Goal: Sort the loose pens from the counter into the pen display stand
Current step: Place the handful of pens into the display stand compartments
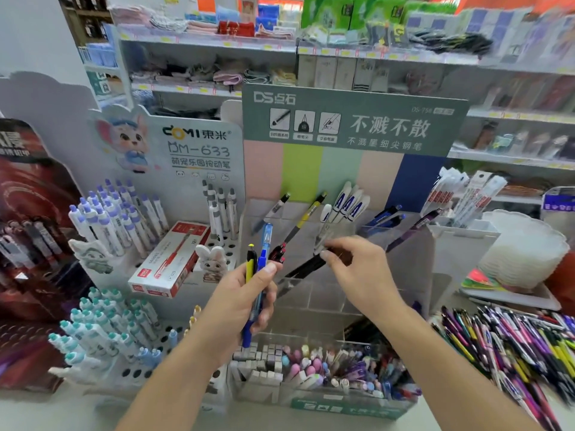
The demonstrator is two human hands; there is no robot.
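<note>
My left hand [249, 303] grips a small bunch of pens [259, 259]: a yellow-and-black one and blue ones, held upright in front of the stand. My right hand [354, 262] pinches one end of a black pen [303, 267] that slants down to the left over the clear compartments of the pen display stand [311, 303]. The stand has a grey-green header and pastel back panel. Its upper compartments hold a few pens, among them white ones with blue letters [348, 203]. A heap of loose pens [510, 340] lies on the counter at the right.
A white stand of purple-capped and teal-capped pens [115, 219] stands to the left, with a red-and-white pen box [169, 259] on it. A clear tray of erasers and small pens [320, 368] sits at the front. A stack of white dishes [525, 250] is at the right. Shop shelves fill the background.
</note>
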